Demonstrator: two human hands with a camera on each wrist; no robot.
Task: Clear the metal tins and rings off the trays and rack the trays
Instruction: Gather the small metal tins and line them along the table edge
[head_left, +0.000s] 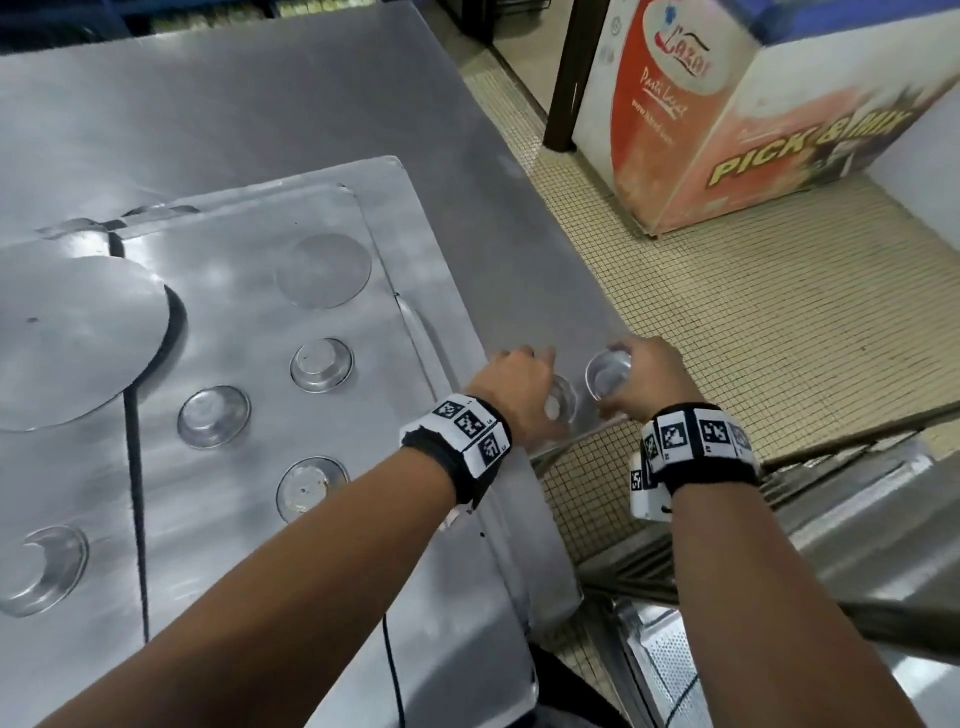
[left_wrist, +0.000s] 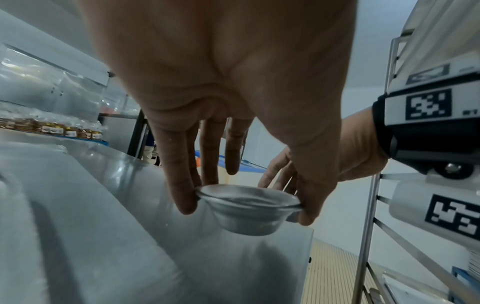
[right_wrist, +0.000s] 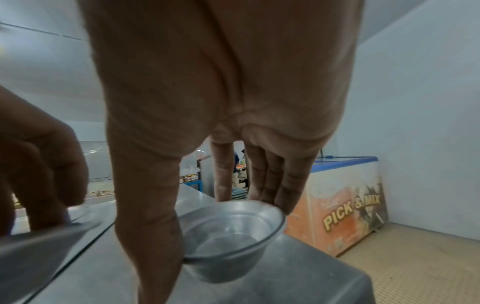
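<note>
The left hand pinches a small round silvery metal tin by its flared rim, fingers on the far side and thumb on the near side, mouth up. In the left wrist view the cup hangs just above the bare steel table, apart from the surface. The right hand holds a second small round metal tin in the same way, thumb down one side of the rim and fingertips curled over the other. This one is also upright, and I cannot tell whether its base touches the steel.

Taking the raised edge of the big grey metal baking tray as the landmark, both tins lie off it on its right, over the narrow strip of table between the tray's edge and the table's corner. The left-hand tin is just beside the tray edge, and the right-hand tin is just beyond it, nearer the table's edge. The two are close but not touching. Neither has a long axis, being round, and each opening faces straight up under its palm, so my judgement is that setting them down calls for a short straight drop.

Back across the tray edge, four more small tins sit on the tray with a flat round disc; the left hand is the nearer one to them. A wide round metal plate lies further left still. A wire tray rack stands on the right, beyond the table.
</note>
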